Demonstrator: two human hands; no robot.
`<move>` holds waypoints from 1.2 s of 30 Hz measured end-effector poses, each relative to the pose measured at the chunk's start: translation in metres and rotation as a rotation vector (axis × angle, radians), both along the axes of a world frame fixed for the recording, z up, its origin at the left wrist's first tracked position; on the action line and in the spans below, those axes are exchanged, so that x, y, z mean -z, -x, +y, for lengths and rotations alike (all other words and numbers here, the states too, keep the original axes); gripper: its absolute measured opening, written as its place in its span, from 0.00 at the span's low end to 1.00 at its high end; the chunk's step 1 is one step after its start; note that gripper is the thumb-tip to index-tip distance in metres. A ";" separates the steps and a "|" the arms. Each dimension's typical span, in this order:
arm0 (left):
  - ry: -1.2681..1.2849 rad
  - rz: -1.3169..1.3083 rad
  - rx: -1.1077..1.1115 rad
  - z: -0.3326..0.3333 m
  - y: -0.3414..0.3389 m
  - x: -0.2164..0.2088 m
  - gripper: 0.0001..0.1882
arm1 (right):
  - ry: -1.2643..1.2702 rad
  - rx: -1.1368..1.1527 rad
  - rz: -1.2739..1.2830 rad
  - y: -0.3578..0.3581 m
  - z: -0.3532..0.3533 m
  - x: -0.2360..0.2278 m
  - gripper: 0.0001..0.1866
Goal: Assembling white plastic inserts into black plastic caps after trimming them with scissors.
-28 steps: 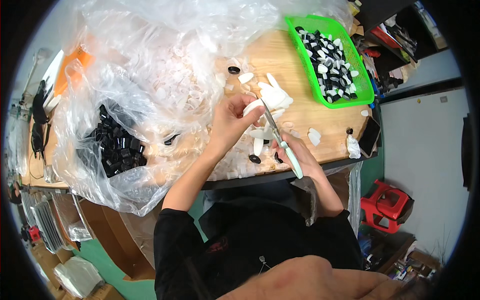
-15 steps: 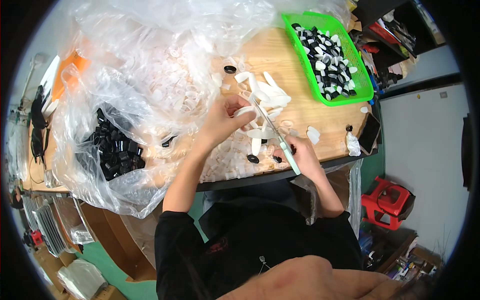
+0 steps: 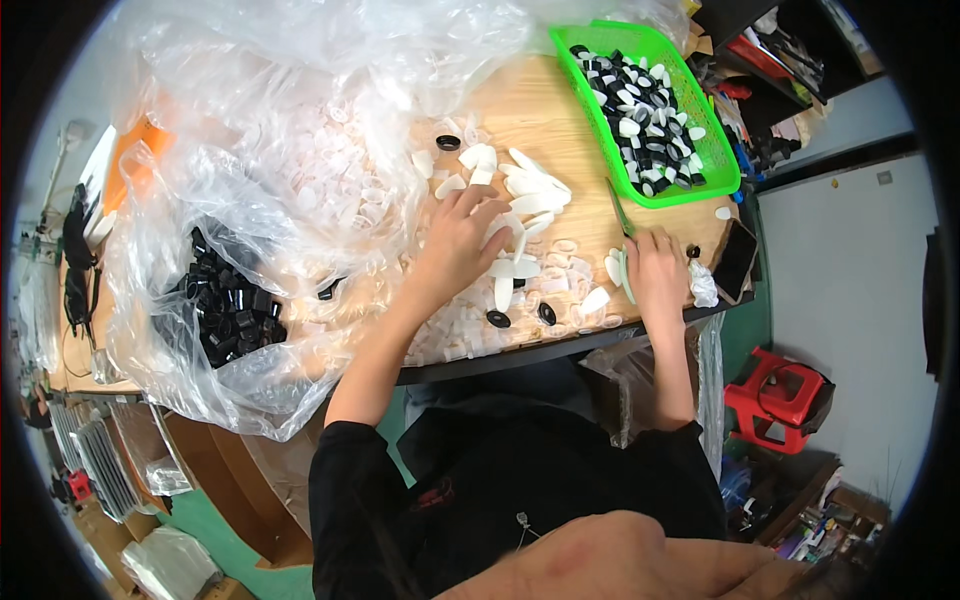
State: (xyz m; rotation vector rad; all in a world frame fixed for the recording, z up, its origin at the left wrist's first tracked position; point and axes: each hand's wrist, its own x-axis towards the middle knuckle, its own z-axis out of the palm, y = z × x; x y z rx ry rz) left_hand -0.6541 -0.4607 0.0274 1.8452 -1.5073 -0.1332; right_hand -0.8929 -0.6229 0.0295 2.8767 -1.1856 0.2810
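My left hand (image 3: 462, 238) lies over a loose pile of flat white oval pieces (image 3: 532, 188), its fingers apart. Some of the pieces show just beside its thumb and fingertips. Further right, my right hand (image 3: 655, 268) is closed about the pale green handle of scissors (image 3: 622, 212), whose narrow blades point away toward the basket. Part of the handle is hidden under the fingers. Black round caps (image 3: 547, 313) and small clear plastic pieces (image 3: 465, 325) lie between my hands and the table's near edge.
A green basket (image 3: 735, 170) of black and white pieces stands at the far right. Clear plastic bags (image 3: 250, 400) at left hold black caps (image 3: 235, 310) and clear pieces (image 3: 340, 165). A dark phone (image 3: 737, 262) and crumpled tissue (image 3: 704, 287) lie near the right edge; a red stool (image 3: 775, 400) stands beyond.
My right hand has carried the scissors away from the pile, to the right and slightly farther off. My left hand has let go of a white piece and lowered onto the pile.
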 end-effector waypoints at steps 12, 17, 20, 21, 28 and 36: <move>0.112 0.191 -0.139 -0.006 -0.003 0.012 0.13 | -0.409 -0.537 -0.446 -0.116 -0.007 0.005 0.17; 0.109 0.679 -0.117 -0.008 -0.002 0.002 0.13 | -0.801 -0.466 -0.825 -0.118 0.014 -0.005 0.13; 0.156 1.057 -0.011 -0.007 -0.004 0.006 0.15 | -0.942 -0.451 -0.886 -0.124 0.024 -0.012 0.11; 0.155 1.058 -0.011 -0.006 -0.004 0.005 0.15 | -0.943 -0.449 -0.886 -0.125 0.025 -0.012 0.11; 0.156 1.039 -0.055 0.001 -0.003 -0.010 0.06 | -1.009 -0.334 -0.987 -0.124 0.032 -0.017 0.04; 0.139 1.103 -0.014 0.007 -0.001 -0.026 0.07 | -0.645 -0.446 -0.882 -0.111 0.037 -0.034 0.03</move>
